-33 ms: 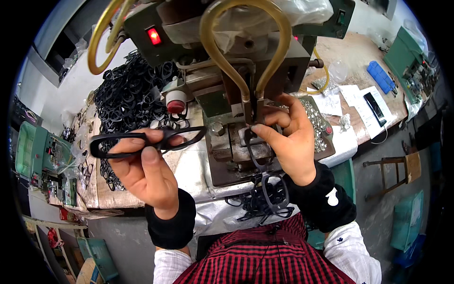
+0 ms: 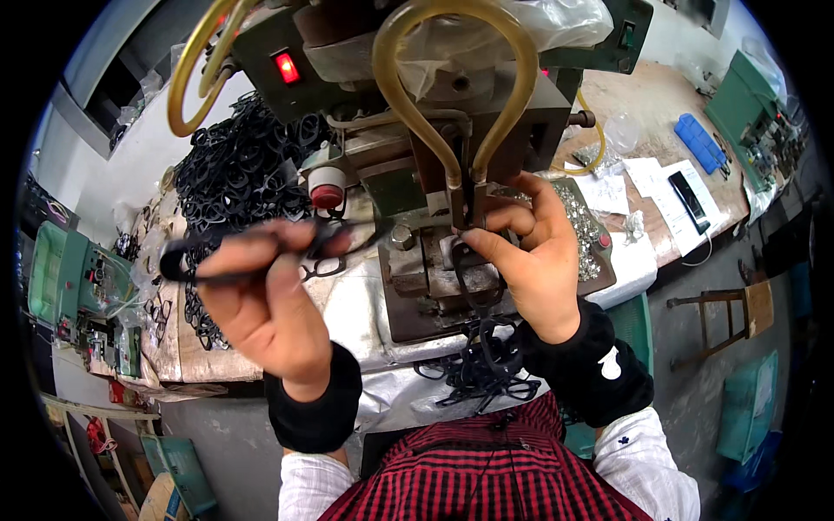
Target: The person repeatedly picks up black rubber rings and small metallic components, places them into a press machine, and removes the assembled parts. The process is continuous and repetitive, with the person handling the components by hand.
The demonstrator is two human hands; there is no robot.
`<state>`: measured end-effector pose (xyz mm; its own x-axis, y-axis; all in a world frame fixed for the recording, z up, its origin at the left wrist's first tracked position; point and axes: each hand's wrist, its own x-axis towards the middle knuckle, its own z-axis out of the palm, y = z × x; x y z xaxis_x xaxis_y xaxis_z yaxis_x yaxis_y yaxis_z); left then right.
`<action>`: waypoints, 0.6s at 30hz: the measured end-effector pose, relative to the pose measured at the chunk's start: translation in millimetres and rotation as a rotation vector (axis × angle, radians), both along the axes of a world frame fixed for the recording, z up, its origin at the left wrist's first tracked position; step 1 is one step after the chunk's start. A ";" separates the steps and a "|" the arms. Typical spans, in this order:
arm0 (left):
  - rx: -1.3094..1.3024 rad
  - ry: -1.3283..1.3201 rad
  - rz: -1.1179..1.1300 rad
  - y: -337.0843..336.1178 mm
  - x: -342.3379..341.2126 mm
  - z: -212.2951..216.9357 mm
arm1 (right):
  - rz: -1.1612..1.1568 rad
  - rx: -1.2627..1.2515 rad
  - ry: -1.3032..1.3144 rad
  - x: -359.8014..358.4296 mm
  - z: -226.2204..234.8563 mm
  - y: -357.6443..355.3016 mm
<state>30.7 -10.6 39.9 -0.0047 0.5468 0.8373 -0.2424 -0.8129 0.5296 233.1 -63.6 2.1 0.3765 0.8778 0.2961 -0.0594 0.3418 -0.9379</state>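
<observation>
My left hand (image 2: 269, 308) is closed on a black eyeglass frame (image 2: 176, 263), held in the air left of the green press machine (image 2: 512, 130); motion smears the frame. My right hand (image 2: 540, 265) is at the press, thumb and fingers pinched by the tool head, holding a second black eyeglass frame (image 2: 476, 300) at the metal fixture (image 2: 408, 280). Its upper end is hidden by the fingers and tooling. Below the fixture, several dark eyeglass frames (image 2: 482, 372) lie in a heap at the table edge.
A large pile of black eyeglass frames (image 2: 248, 165) covers the back left. A red button (image 2: 327, 195) sits beside the press. Small shiny metal parts (image 2: 575, 213) fill a tray on the right. Beyond are a phone (image 2: 688, 200), a blue case (image 2: 700, 143) and a wooden stool (image 2: 738, 311).
My left hand has turned its eyeglass frame more edge-on, and it is now blurred. The frame in my right hand has shifted, its lower part hanging less far down. My right hand stays put.
</observation>
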 end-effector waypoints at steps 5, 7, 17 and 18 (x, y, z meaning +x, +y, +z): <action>-0.021 0.015 0.052 11.2 6.1 4.4 | 0.103 -0.094 0.298 -15.5 20.9 -24.2; 0.064 0.076 0.035 -2.2 8.2 -8.6 | 0.103 -0.039 0.052 -10.7 17.4 -32.9; 0.752 0.695 0.043 -12.7 31.1 -37.2 | -0.547 -0.186 -1.133 97.6 -82.7 -26.9; 0.747 0.689 0.034 -12.2 31.2 -39.5 | -0.554 -0.174 -1.121 96.3 -85.3 -27.4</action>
<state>61.8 -22.8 0.4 0.6021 -0.1085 0.7910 -0.0468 -0.9938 -0.1007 329.5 -91.0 -83.2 0.3234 0.7424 0.5868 0.9071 -0.0667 -0.4155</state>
